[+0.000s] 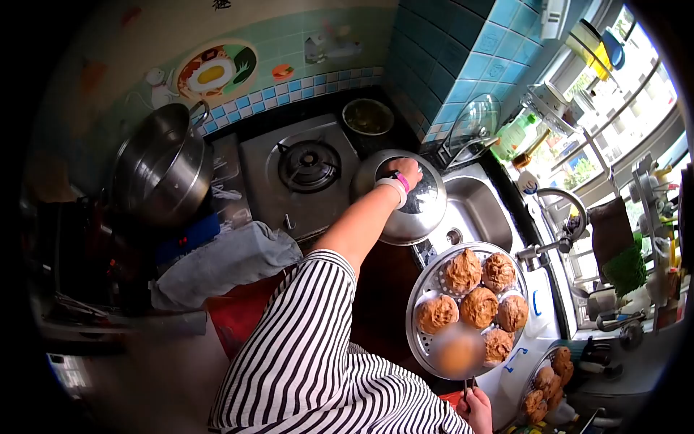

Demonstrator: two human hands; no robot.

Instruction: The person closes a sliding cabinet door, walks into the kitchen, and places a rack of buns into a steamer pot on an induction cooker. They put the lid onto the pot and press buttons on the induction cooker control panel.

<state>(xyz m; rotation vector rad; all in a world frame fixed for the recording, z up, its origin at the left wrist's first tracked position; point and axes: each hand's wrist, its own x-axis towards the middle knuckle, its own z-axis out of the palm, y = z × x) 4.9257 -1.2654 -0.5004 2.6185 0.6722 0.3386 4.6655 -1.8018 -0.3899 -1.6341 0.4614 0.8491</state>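
Observation:
My left hand (407,171), with a pink band and a pale bangle at the wrist, is closed at the top of a domed steel pot lid (426,210); the knob is hidden under it. The lid lies between the stove and the sink. At lower right, my right hand (476,409) grips a dark-handled plate clamp (468,383) at the rim of a round perforated steamer tray (417,347). Several brown steamed buns (478,307) with cracked tops sit on the tray in paper cups. A blurred patch covers the bun nearest my right hand.
A gas burner (309,160) is left of the lid, with a bowl (368,117) behind. A tall steel steamer pot (163,165) stands at left. Near the tray are the sink (481,210) and faucet (549,249). More buns (551,383) sit at lower right.

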